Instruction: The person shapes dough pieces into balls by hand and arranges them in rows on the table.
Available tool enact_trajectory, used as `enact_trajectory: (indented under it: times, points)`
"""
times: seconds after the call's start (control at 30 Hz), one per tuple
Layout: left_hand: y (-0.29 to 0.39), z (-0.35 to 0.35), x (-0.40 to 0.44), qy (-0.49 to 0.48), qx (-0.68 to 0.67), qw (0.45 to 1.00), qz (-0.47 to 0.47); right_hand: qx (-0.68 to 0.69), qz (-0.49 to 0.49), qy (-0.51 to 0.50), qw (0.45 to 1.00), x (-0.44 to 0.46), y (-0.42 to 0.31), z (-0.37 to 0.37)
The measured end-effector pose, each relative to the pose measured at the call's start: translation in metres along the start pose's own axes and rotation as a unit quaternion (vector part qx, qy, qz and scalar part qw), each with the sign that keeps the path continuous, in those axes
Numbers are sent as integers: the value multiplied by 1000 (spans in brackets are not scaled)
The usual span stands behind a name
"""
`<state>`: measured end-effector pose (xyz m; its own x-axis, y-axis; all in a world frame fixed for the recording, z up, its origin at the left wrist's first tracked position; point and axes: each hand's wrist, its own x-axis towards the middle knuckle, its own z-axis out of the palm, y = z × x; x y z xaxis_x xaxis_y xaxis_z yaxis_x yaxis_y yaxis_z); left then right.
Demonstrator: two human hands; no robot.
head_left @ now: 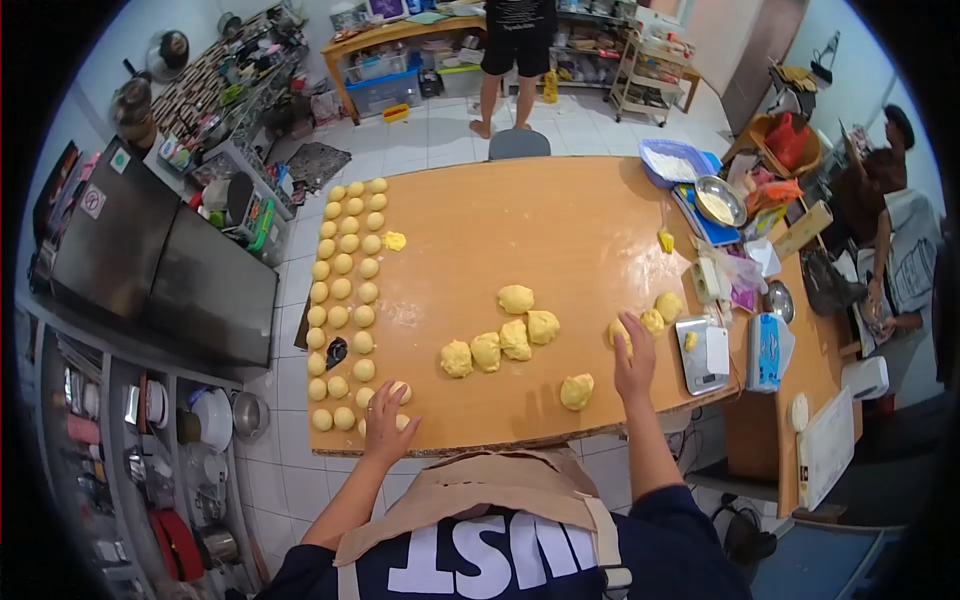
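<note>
My left hand (384,432) is at the near left corner of the table, its thumb and fingers spread among smooth round dough balls (400,392). It touches or nearly touches the balls there. My right hand (634,362) reaches over a yellow dough lump (617,332) at the right, fingers stretched out and partly covering it; whether they grip it I cannot tell. Beside it lie a smaller dough piece (652,321) and a rounded lump (668,306). Rough dough lumps (485,352) sit mid-table, and a single lump (576,392) lies nearer me.
Rows of dough balls (343,264) line the table's left side, with a black object (336,351) among them. A digital scale (703,360) holds a bit of dough. Flour fills a blue basket (648,172). A person (519,60) stands beyond the table; another person's arm (880,255) shows at right.
</note>
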<state>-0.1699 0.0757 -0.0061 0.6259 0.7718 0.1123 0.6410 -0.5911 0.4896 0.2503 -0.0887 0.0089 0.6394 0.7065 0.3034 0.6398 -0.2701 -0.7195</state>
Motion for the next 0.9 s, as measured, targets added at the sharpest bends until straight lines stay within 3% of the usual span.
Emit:
enact_trajectory:
  times: [0.07,0.1,0.13,0.2,0.3,0.4,0.5,0.6,0.67,0.73,0.8,0.83,0.9]
  points:
    - [10,0,8,-20,-14,999,23,21,24,-15,999,0,29,45]
    - [14,-1,9,-27,-20,999,32,-139,-33,-139,980,-22,16,60]
    - [20,-4,10,-24,-30,998,44,-293,-90,-255,917,-54,4,72]
    - [28,-10,12,-6,-44,997,63,-180,-176,-237,938,-105,10,64]
    - [25,-13,-8,5,-38,998,40,-156,-210,-313,913,-92,46,30]
    - [17,-15,-32,-30,-18,999,36,-210,-133,-145,958,-44,48,49]
    - [16,-12,-57,-44,-51,997,-33,-75,-17,-54,996,-33,5,85]
    - [5,-3,-72,-38,-42,998,6,-113,-102,-289,945,-78,-11,79]
    - [2,0,-73,-32,-61,997,17,-4,-231,-244,942,-106,36,60]
    - [6,-2,-68,-46,-82,996,-9,-86,-128,-271,950,-82,90,48]
    - [13,-3,-61,-44,-88,995,-7,-106,-63,-184,975,-60,92,45]
    - [17,-2,-58,-45,-91,995,-5,-88,-55,-80,991,-34,68,46]
    - [27,-2,-48,-59,-83,995,15,-38,-29,-17,999,-11,21,70]
